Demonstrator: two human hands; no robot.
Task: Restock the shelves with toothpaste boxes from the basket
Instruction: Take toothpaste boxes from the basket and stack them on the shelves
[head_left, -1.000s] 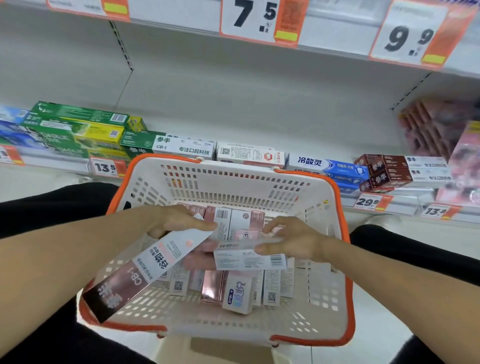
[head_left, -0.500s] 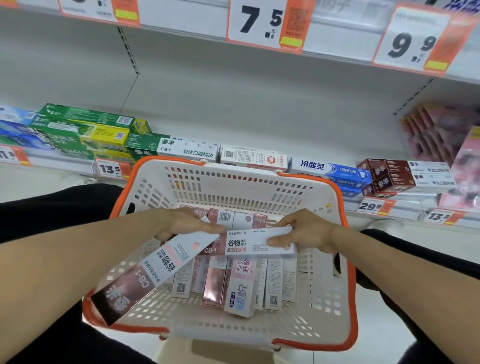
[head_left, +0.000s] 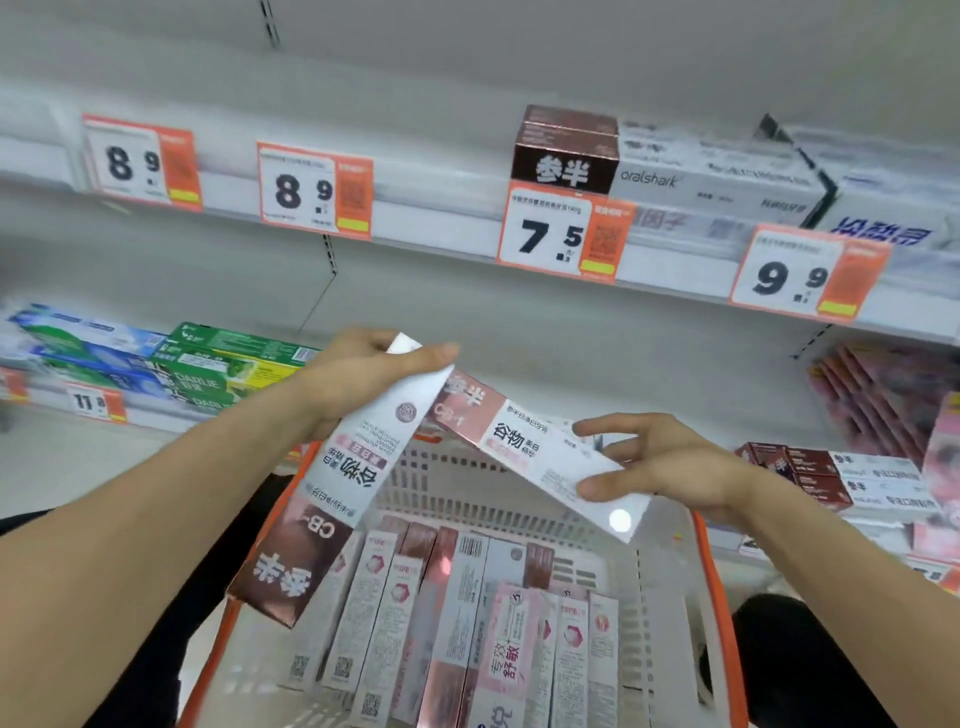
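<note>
My left hand (head_left: 363, 382) grips one end of a long white and brown toothpaste box (head_left: 332, 493) that slants down to the left over the basket. My right hand (head_left: 660, 462) holds a second white and pink toothpaste box (head_left: 530, 447) between thumb and fingers, tilted up to the left, its far end touching the first box. Both are raised above the white basket with an orange rim (head_left: 714, 597), which holds several more pink and white boxes (head_left: 467, 623) lying side by side.
The upper shelf edge (head_left: 441, 218) carries price tags 8.9, 8.9, 7.5 (head_left: 563, 234) and 9.9; a brown and white box (head_left: 623, 161) lies above the 7.5 tag. Green boxes (head_left: 223, 369) fill the lower shelf at left, brown ones (head_left: 810, 467) at right.
Both hands have lifted their boxes up out of the basket toward the shelves. The view has tilted upward, so the upper shelf now shows.
</note>
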